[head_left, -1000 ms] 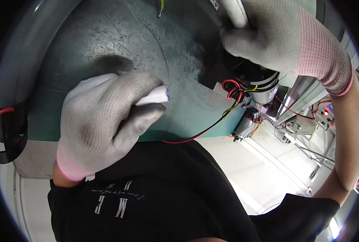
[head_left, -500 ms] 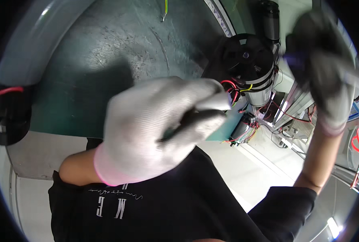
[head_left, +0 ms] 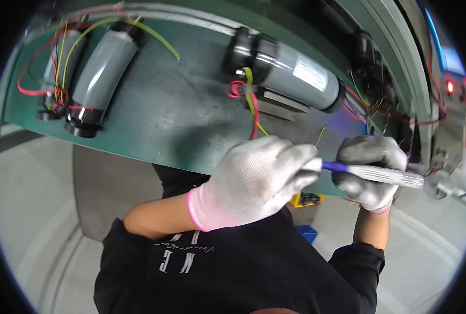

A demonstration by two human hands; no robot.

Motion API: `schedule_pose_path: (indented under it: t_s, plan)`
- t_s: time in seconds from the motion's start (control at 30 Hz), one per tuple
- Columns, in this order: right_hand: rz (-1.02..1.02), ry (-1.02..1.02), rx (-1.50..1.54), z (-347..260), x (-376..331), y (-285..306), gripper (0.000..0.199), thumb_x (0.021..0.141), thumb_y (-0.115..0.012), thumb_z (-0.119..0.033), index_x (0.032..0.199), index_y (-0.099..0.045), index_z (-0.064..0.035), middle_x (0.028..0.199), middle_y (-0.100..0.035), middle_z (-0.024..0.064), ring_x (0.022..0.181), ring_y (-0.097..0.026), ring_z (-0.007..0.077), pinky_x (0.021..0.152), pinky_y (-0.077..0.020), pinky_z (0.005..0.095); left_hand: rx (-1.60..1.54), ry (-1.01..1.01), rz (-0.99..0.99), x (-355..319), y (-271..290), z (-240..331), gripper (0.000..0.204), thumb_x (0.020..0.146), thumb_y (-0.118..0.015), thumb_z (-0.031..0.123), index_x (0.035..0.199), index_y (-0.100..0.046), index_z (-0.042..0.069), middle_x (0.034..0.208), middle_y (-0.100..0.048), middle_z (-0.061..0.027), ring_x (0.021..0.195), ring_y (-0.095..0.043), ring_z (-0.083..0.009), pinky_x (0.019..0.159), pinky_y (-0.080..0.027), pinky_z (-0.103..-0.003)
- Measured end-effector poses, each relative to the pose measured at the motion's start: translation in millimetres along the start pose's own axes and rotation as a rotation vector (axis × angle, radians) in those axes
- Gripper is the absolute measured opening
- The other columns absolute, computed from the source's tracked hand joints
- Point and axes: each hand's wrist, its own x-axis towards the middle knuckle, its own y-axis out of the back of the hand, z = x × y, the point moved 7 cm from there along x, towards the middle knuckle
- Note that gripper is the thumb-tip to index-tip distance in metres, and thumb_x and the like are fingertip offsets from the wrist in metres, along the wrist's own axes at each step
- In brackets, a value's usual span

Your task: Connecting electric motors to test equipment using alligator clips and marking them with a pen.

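Note:
Both my hands wear white knitted gloves with grey-smudged fingers. In my right hand (head_left: 370, 149) lies a white marker pen (head_left: 387, 174), fingers closed round it, its dark end pointing right. A purple-blue part (head_left: 333, 166) sticks out of its left end. My left hand (head_left: 264, 175) is closed in a pinch at the tip of that part. Both hands are above the front edge of the green work table. Beyond them rests a grey cylinder (head_left: 303, 70) with black ends and a white label, on a metal support, with red and yellow-green wires (head_left: 252, 99).
Two more grey cylinders, a thick one (head_left: 104, 68) and a slimmer one (head_left: 60, 63), lie at the left of the green table (head_left: 139, 125) with loose wires. A metal frame (head_left: 395, 42) and cables run along the right. Below the front edge show a yellow box (head_left: 296, 200) and a blue box (head_left: 307, 233).
The view has swung to other cylinders on the table. My right hand has come down from the upper right beside my left, and the marker pen now shows clearly between them.

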Motion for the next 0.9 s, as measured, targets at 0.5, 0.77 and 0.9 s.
schedule_pose_path:
  t_s: [0.5,0.77,0.9]
  plan:
    - [0.757,-0.429,0.325,172.6,-226.2,24.2,0.018,0.098,-0.079,-0.005,0.111,-0.07,0.005,0.099,-0.077,0.0196,0.076,-0.074,0.0257,0.067,-0.057,0.0335,0.827,-0.127,-0.468,147.5,-105.2,-19.4,0.088,0.061,-0.1,0.034,0.137,-0.066,0.005,0.123,-0.068,-0.0161,0.117,-0.066,-0.0411,0.107,-0.051,-0.05]
    - [0.786,-0.308,-0.214,199.2,-234.6,7.9,0.022,0.1,-0.071,0.003,0.122,-0.072,0.0044,0.112,-0.078,0.0163,0.098,-0.076,0.0257,0.09,-0.0584,0.0342,1.115,-0.449,-0.43,129.9,-114.3,-33.2,0.078,0.063,-0.097,0.03,0.13,-0.067,0.006,0.12,-0.069,-0.0129,0.118,-0.066,-0.0385,0.107,-0.05,-0.05]
    - [0.802,-0.303,-0.167,200.8,-232.9,9.0,0.024,0.099,-0.072,0.003,0.123,-0.072,0.0022,0.107,-0.077,0.0184,0.093,-0.076,0.032,0.088,-0.0591,0.0364,1.078,-0.476,-0.445,125.7,-109.5,-37.0,0.076,0.061,-0.098,0.026,0.128,-0.067,0.007,0.12,-0.069,-0.0124,0.117,-0.067,-0.0371,0.107,-0.05,-0.05]
